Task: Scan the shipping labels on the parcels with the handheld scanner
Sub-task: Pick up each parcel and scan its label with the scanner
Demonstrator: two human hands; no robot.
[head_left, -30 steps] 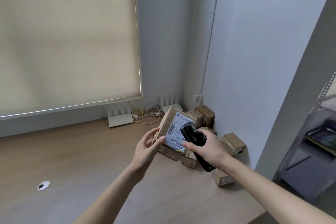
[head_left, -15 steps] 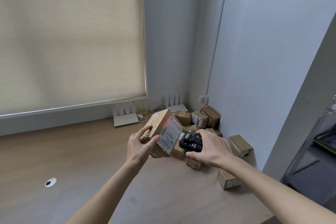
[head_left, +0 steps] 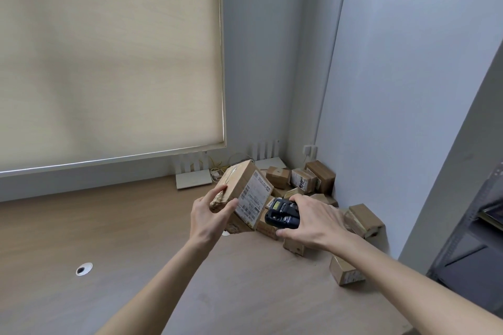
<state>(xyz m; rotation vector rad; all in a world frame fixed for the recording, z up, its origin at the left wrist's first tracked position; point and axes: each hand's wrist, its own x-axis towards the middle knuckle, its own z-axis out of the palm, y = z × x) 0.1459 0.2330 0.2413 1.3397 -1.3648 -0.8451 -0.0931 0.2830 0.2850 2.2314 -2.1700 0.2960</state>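
Observation:
My left hand (head_left: 209, 212) grips a brown cardboard parcel (head_left: 239, 185) by its near left corner and holds it tilted above the desk. Its white shipping label (head_left: 253, 200) faces right, toward the scanner. My right hand (head_left: 313, 221) is wrapped around the black handheld scanner (head_left: 281, 214), whose head sits just right of the label, almost touching the parcel. Most of the scanner's body is hidden under my fingers.
Several small brown parcels (head_left: 302, 179) are heaped in the desk's far right corner against the wall; one (head_left: 362, 216) lies right of my hand and another (head_left: 345, 270) nearer the front. Two white routers (head_left: 193, 179) with cables stand at the back. A cable hole (head_left: 83, 269) is in the wooden desk (head_left: 109, 226).
The parcel has turned so its label faces right instead of up toward me. The scanner swung from over the label to beside it; the red scan line seen half a second ago is gone.

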